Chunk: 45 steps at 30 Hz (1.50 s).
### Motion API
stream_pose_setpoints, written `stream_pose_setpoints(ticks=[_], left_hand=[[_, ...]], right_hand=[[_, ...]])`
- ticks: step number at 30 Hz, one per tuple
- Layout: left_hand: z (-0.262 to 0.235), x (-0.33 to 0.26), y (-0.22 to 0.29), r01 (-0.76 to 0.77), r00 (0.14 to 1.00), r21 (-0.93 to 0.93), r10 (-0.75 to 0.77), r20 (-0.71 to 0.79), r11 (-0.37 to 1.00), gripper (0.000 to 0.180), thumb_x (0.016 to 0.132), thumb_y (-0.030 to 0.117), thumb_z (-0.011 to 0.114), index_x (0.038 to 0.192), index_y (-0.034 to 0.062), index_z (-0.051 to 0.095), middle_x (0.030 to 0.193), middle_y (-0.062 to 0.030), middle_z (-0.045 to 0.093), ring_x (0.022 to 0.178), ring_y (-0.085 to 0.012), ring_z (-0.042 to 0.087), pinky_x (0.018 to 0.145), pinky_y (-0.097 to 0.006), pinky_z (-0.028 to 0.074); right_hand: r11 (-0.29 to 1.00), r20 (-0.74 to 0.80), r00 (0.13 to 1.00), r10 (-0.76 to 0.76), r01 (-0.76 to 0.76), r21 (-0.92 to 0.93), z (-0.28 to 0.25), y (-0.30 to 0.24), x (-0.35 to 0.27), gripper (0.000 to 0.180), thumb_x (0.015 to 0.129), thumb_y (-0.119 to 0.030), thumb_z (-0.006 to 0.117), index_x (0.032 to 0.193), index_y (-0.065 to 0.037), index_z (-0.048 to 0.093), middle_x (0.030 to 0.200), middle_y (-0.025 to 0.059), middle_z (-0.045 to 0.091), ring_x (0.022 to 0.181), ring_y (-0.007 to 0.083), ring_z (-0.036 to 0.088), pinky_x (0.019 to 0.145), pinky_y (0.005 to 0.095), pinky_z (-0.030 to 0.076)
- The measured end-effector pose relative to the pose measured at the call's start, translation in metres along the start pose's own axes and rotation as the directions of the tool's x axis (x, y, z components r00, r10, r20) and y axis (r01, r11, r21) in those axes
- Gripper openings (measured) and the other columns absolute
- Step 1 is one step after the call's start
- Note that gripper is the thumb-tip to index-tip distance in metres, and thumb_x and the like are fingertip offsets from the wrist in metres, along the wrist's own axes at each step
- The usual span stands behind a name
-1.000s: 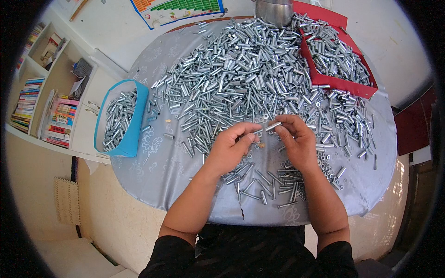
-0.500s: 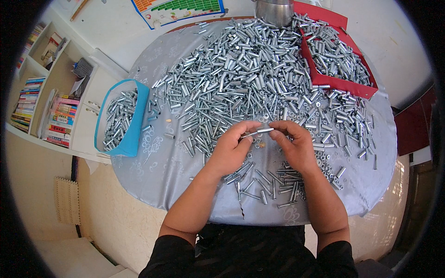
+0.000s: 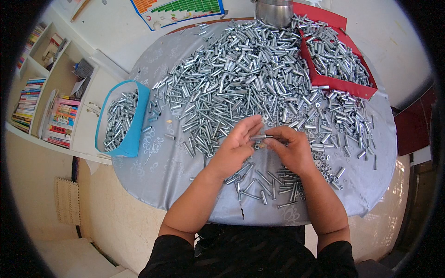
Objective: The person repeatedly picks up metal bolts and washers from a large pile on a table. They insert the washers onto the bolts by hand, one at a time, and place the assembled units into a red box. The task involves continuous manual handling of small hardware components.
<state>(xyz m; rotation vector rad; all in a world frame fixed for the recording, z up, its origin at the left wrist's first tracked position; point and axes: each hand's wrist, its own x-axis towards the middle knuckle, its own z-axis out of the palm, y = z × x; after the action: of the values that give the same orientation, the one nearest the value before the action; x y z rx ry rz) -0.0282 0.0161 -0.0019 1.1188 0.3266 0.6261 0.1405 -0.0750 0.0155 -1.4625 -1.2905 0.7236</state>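
Between my hands is a silver sleeve anchor (image 3: 259,137), a metal tube with a thin rod end. My right hand (image 3: 295,149) pinches its right end between thumb and fingertips. My left hand (image 3: 235,149) has its fingers stretched out and its palm by the anchor's left end; whether they touch I cannot make out. Just beyond my hands spreads a large heap of metal sleeves and bolts (image 3: 232,78). Closer to me, between my forearms, lie loose bolts (image 3: 264,180). Small nuts (image 3: 324,163) are scattered beside my right hand.
A blue bin (image 3: 139,123) with metal pieces stands at the left of the cloth-covered round table (image 3: 162,185). At the far right sits a red box (image 3: 340,83) full of sleeves, near a steel pot (image 3: 274,13). A bookshelf (image 3: 39,88) is on the left.
My left fingers have let go of the metal piece and straightened. The right hand keeps hold of it, shifted slightly to the left, and the tube now lies closer to my left palm.
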Motion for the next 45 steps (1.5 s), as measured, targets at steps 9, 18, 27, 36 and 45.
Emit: stream_pose_setpoints(ticks=[9,18,27,36,45], left_hand=[[0.006,0.001,0.018,0.114,0.98,0.131,-0.089,-0.178,0.985,0.031,0.092,0.006,0.06,0.121,-0.002,0.059,0.098,-0.0116,0.069,0.085,-0.0183,0.067,0.075,-0.03,0.056],[-0.014,0.004,0.023,-0.032,0.881,0.068,0.061,-0.47,0.997,0.021,0.092,0.008,0.061,0.11,-0.0016,0.063,0.091,-0.0106,0.069,0.072,-0.0143,0.065,0.066,-0.027,0.054],[-0.012,0.004,0.02,-0.034,0.882,0.073,0.064,-0.466,0.997,0.019,0.092,0.009,0.061,0.108,-0.0008,0.065,0.088,-0.01,0.069,0.069,-0.0136,0.065,0.064,-0.027,0.055],[-0.009,0.004,0.019,-0.009,0.89,0.058,0.035,-0.454,0.998,0.019,0.091,0.009,0.062,0.108,-0.0001,0.065,0.089,-0.0101,0.069,0.069,-0.0134,0.064,0.063,-0.027,0.054],[-0.008,0.003,0.017,0.04,0.919,0.076,-0.007,-0.394,0.996,0.02,0.09,0.008,0.063,0.109,0.0004,0.065,0.091,-0.01,0.07,0.071,-0.0138,0.065,0.064,-0.027,0.055]], right_hand=[[0.99,-0.096,0.993,0.061,-0.048,0.135,-0.005,0.009,0.002,0.009,0.086,-0.009,0.069,0.09,0.0,0.068,0.073,0.0063,0.066,0.063,0.0104,0.06,0.057,0.0255,0.047],[0.747,0.032,0.906,-0.422,0.367,-0.555,-0.002,0.012,0.017,0.012,0.075,-0.01,0.07,0.087,-0.007,0.07,0.082,0.0084,0.064,0.078,0.0279,0.06,0.071,0.0376,0.048],[0.669,0.155,0.943,-0.293,0.318,-0.671,0.013,0.018,0.02,0.021,0.072,-0.017,0.071,0.092,-0.01,0.071,0.086,0.0063,0.06,0.084,0.0266,0.058,0.077,0.0388,0.045],[0.678,0.157,0.95,-0.271,0.305,-0.669,0.014,0.022,0.022,0.022,0.07,-0.018,0.073,0.09,-0.01,0.069,0.087,0.0066,0.06,0.086,0.0276,0.058,0.078,0.0403,0.045],[0.993,-0.235,0.966,0.112,-0.098,0.069,0.011,0.015,0.021,0.009,0.082,-0.003,0.068,0.089,-0.003,0.064,0.087,0.0067,0.067,0.074,0.0142,0.063,0.067,0.027,0.049]])
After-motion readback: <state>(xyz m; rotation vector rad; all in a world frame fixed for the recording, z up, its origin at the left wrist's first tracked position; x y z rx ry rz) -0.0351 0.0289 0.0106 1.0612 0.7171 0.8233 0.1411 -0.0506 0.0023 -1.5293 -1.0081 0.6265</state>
